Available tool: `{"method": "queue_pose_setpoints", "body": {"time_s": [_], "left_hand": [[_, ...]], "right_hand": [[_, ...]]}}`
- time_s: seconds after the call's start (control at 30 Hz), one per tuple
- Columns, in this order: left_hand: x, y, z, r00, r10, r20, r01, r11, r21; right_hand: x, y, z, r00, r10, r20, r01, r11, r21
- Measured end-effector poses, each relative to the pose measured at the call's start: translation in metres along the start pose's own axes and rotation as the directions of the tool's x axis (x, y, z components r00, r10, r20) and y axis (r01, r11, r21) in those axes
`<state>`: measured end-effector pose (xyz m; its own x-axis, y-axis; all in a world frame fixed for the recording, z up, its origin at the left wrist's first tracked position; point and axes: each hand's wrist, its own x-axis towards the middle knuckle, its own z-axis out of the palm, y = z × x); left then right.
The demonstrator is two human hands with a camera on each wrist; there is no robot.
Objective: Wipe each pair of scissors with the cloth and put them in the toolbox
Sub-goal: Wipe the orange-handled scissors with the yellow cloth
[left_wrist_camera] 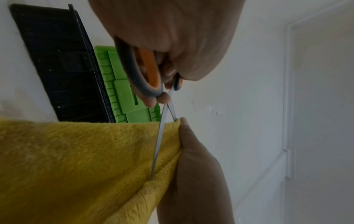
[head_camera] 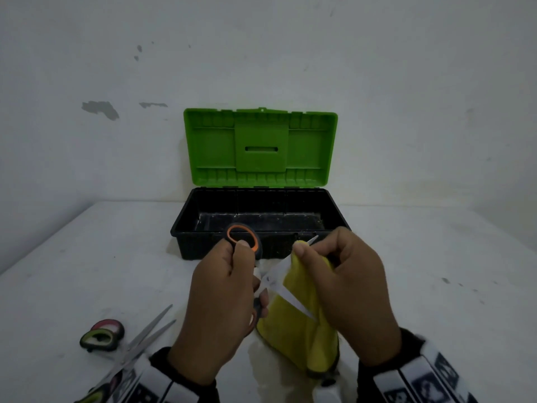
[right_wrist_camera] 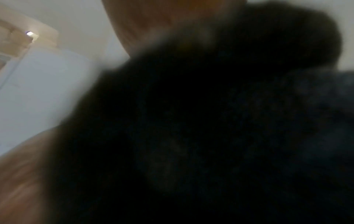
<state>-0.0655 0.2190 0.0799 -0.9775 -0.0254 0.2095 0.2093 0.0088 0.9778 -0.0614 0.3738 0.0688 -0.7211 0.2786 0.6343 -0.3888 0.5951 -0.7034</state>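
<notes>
My left hand grips the orange-and-grey handles of a pair of scissors, blades spread apart, just in front of the toolbox. My right hand pinches a yellow cloth around the upper blade near its tip. In the left wrist view the handle sits in the left hand's fingers. The lower blade there lies bare across the cloth, and the right hand holds the cloth's edge. The black toolbox stands with its green lid raised. The right wrist view is dark and blurred.
More scissors with green and red handles lie on the white table at the front left. Their long blades point toward the middle and are partly hidden by my left wrist. A white wall rises right behind the toolbox.
</notes>
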Motion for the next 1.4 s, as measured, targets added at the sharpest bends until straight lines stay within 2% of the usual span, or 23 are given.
{"method": "queue_pose_setpoints", "body": {"time_s": [0.13, 0.27, 0.33, 0.5, 0.6, 0.77, 0.87, 0.93, 1.0, 1.1, 1.2, 1.33, 1.4], "left_hand": [[0.000, 0.003, 0.001, 1.000, -0.006, 0.003, 0.006, 1.000, -0.023], [0.000, 0.006, -0.001, 1.000, 0.009, -0.019, -0.009, 1.000, -0.023], [-0.001, 0.005, -0.003, 1.000, 0.013, -0.018, -0.013, 1.000, -0.014], [-0.001, 0.008, -0.009, 0.998, 0.004, -0.070, -0.005, 1.000, -0.009], [0.001, 0.011, -0.013, 0.994, -0.001, -0.106, -0.002, 1.000, -0.025], [0.004, 0.017, -0.018, 0.971, 0.024, -0.238, -0.046, 0.995, -0.087], [0.004, 0.017, -0.017, 0.981, -0.021, -0.195, -0.005, 0.991, -0.134], [0.002, 0.018, -0.015, 0.987, -0.046, -0.151, 0.023, 0.988, -0.150], [0.001, 0.016, -0.012, 0.993, -0.055, -0.108, 0.039, 0.988, -0.146], [-0.001, 0.012, -0.008, 0.996, -0.053, -0.070, 0.044, 0.991, -0.128], [-0.002, 0.009, -0.004, 0.996, -0.059, -0.069, 0.052, 0.994, -0.093], [-0.003, 0.006, 0.000, 0.995, -0.073, -0.064, 0.070, 0.997, -0.043], [-0.004, 0.006, 0.001, 0.994, -0.079, -0.070, 0.077, 0.997, -0.027]], "right_hand": [[0.005, -0.003, -0.001, 0.997, 0.021, -0.076, -0.022, 1.000, -0.006], [-0.008, -0.013, 0.005, 0.999, -0.053, 0.013, 0.053, 0.999, -0.001], [-0.003, -0.009, 0.002, 1.000, -0.021, 0.016, 0.021, 1.000, -0.017], [0.023, 0.009, -0.021, 0.989, 0.109, -0.095, -0.121, 0.984, -0.131], [0.035, 0.020, -0.035, 0.978, 0.183, -0.104, -0.199, 0.963, -0.179], [0.039, 0.021, -0.048, 0.975, 0.206, -0.089, -0.219, 0.957, -0.191], [0.040, 0.023, -0.053, 0.969, 0.208, -0.131, -0.227, 0.962, -0.151], [0.040, 0.020, -0.053, 0.967, 0.190, -0.169, -0.205, 0.976, -0.076], [0.037, 0.011, -0.048, 0.976, 0.151, -0.154, -0.151, 0.988, 0.011], [0.025, -0.008, -0.039, 0.999, 0.051, -0.006, -0.050, 0.994, 0.099], [0.007, -0.021, -0.027, 0.985, -0.064, 0.163, 0.032, 0.982, 0.188], [-0.008, -0.019, -0.009, 0.947, -0.211, 0.243, 0.192, 0.977, 0.097], [-0.012, -0.012, 0.000, 0.958, -0.198, 0.208, 0.192, 0.980, 0.049]]}}
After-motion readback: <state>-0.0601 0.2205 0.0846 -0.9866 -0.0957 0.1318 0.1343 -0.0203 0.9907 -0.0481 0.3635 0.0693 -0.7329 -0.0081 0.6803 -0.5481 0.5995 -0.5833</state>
